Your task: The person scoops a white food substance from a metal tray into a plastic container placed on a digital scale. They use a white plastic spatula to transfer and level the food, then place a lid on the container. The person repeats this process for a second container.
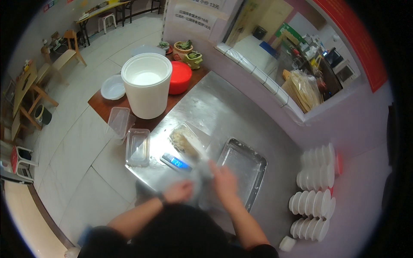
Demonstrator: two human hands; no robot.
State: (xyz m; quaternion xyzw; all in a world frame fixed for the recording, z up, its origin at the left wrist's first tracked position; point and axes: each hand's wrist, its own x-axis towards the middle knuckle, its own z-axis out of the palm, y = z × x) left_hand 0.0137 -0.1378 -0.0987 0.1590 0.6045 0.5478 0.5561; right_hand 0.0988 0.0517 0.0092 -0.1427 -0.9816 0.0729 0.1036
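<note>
My right hand [224, 180], blurred by motion, is closed around the lower end of a white paddle-like utensil [196, 146]. The far end of that utensil reaches over a clear plastic container [184, 125] holding pale, grainy food that looks like rice [179, 138]. In front of the container, a digital scale [176, 162] shows a lit blue display. My left hand [179, 192] is low and close to my body, beside a blurred whitish, translucent thing [198, 180]; whether it grips this cannot be told. To the right of my right hand lies a shallow metal tray [245, 167] with white residue.
A metal table [203, 96] adjoins a brown wooden surface [96, 100] bearing a tall white bucket [146, 96], a red lidded tub [180, 77] and potted succulents [184, 46]. Another clear container [138, 148] sits at the left edge. Stacked white bowls [309, 203] stand along the right wall.
</note>
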